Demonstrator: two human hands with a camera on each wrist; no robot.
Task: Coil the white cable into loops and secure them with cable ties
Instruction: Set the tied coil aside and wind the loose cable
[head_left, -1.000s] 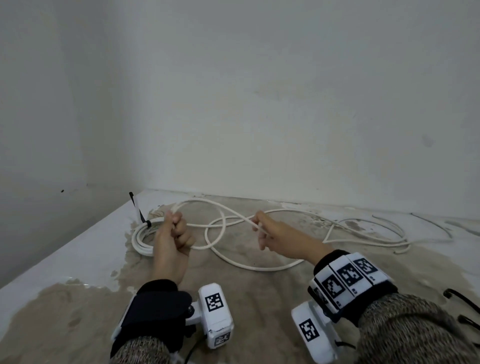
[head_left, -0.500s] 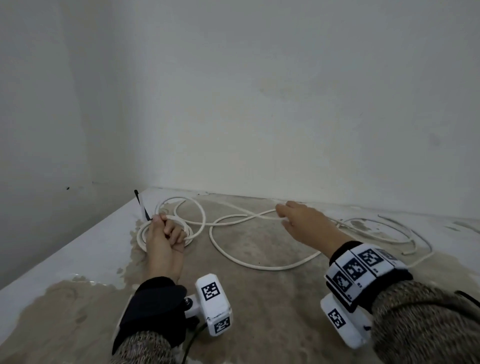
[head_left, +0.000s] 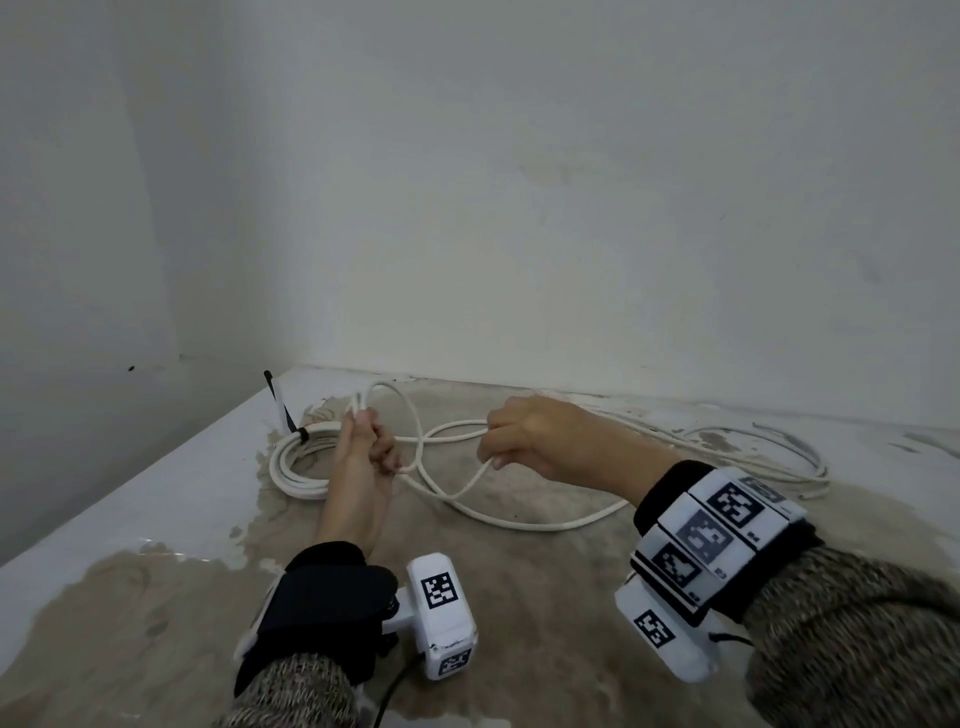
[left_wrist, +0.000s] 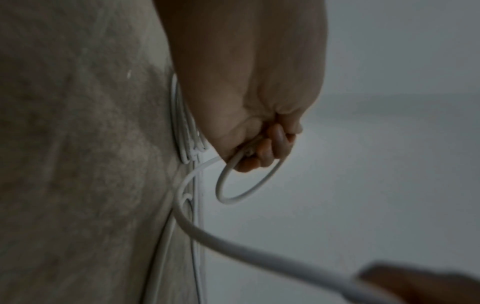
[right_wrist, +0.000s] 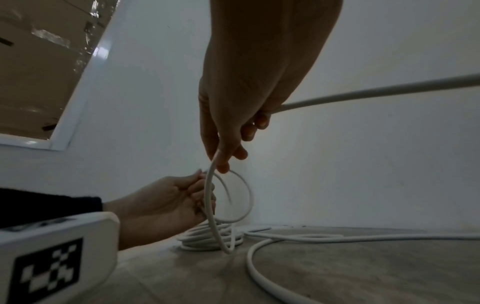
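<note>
A white cable lies in loose curves on the worn surface. Part of it is wound into a flat coil at the left, bound by a black cable tie whose tail sticks up. My left hand grips a small upright loop of cable in its fist, just above the coil. My right hand pinches the cable between thumb and fingers, a short way right of the left hand. The rest of the cable trails off right.
The surface has a brown worn patch with white margins and meets white walls at the back and left, forming a corner behind the coil. Loose cable curves cover the back right.
My right hand has come back left toward the left hand, drawing cable with it into a fresh loop. The left hand keeps its grip and has risen slightly above the coil.
</note>
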